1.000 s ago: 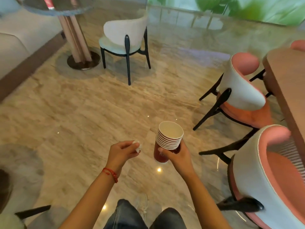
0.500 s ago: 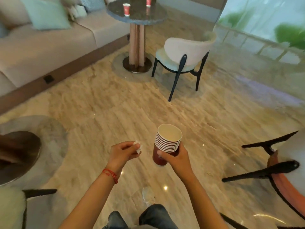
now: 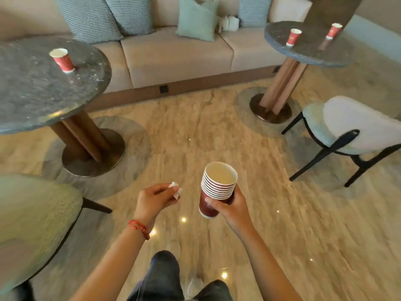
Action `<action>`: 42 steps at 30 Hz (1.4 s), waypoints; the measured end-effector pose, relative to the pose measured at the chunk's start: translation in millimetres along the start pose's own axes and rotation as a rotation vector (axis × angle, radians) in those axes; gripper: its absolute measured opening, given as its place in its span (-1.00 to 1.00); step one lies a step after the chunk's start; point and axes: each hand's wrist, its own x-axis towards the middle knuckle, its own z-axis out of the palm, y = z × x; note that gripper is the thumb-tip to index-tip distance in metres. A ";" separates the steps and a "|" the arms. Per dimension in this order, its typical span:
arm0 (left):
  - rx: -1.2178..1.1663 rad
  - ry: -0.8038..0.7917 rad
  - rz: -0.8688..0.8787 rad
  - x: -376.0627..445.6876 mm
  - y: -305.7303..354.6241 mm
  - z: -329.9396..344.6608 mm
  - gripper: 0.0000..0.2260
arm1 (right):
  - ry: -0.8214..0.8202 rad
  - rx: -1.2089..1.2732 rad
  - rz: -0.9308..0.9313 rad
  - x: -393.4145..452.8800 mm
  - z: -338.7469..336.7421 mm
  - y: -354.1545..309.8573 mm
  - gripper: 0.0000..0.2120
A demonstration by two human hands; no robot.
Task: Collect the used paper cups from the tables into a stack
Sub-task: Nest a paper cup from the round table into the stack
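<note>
now three table cups (image 3: 62, 60) in view

The stack of cups (image 3: 217, 187) is a nest of red paper cups with white rims, tilted a little to the left, its open mouth showing a pale, empty inside. The right hand (image 3: 231, 206) holds it by the lower part, above the floor. One red cup (image 3: 62, 60) stands upright on the left bench (image 3: 39, 88), near its far edge. Two more red cups, one (image 3: 293, 37) and another (image 3: 333, 31), stand upright and apart on the right bench (image 3: 308, 53).
</note>
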 end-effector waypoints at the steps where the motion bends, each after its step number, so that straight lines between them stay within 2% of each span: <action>1: -0.027 0.025 0.001 10.3 4.6 -2.6 -0.98 | -0.025 -0.001 0.000 14.3 5.0 -1.5 -0.31; 6: -0.109 0.080 0.007 79.4 32.3 -10.4 -0.98 | -0.092 -0.008 0.002 96.4 32.1 -9.5 -0.34; 12: -0.130 0.097 -0.002 185.3 85.8 -19.5 -0.97 | -0.095 -0.008 -0.005 209.5 72.5 -35.8 -0.41; 16: -0.114 0.090 0.004 247.5 122.3 -22.4 -0.96 | -0.094 -0.014 0.007 272.4 92.1 -54.8 -0.38; 24: -0.097 0.155 0.003 359.3 148.5 -21.8 -0.92 | -0.127 -0.026 0.018 397.7 114.9 -58.4 -0.30; 33: -0.140 0.297 0.049 487.9 221.9 1.4 -0.91 | -0.276 -0.050 -0.010 567.5 140.8 -99.3 -0.31; 42: -0.194 0.423 0.040 576.4 273.2 -13.5 -0.98 | -0.421 -0.111 0.002 691.2 190.4 -133.7 -0.27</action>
